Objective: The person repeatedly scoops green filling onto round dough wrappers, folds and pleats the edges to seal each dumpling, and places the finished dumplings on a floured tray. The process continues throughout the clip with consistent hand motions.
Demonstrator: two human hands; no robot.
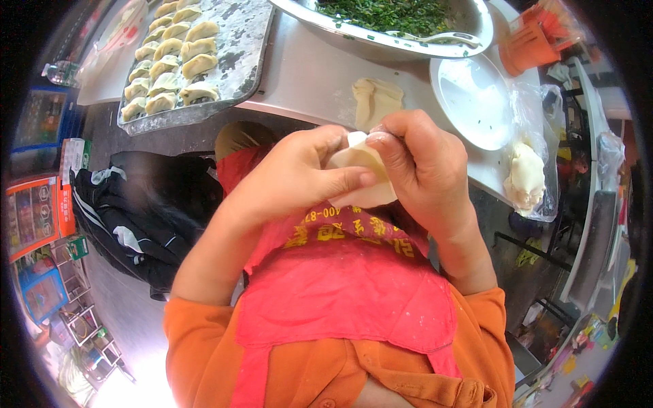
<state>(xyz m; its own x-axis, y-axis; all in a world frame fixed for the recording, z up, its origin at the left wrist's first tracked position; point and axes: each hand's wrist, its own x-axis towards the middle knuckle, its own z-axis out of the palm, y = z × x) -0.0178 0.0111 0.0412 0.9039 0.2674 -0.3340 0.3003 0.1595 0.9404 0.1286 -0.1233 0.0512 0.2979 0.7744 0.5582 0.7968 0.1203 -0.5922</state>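
Observation:
A thin dumpling wrapper (365,196) is held between both hands, above the red apron. My left hand (311,166) grips it from the left, with the thumb lying across its face. The thumb and index finger of my right hand (423,158) pinch its upper right edge. Just beyond the hands, a few flattened pieces of dough (380,97) lie on the metal table. Chopped green filling (387,15) fills part of a large metal bowl (357,35), where a white spoon (449,36) rests. Shaped dumplings (199,66) stand in rows on a floured tray (240,56) at upper left.
Right of the bowl are a white plate (472,102) and an orange container (528,48). A lump of dough (525,173) sits in clear plastic near the table's right edge. A black jacket (148,209) is at the left, below the tray. Shelving stands at the far right.

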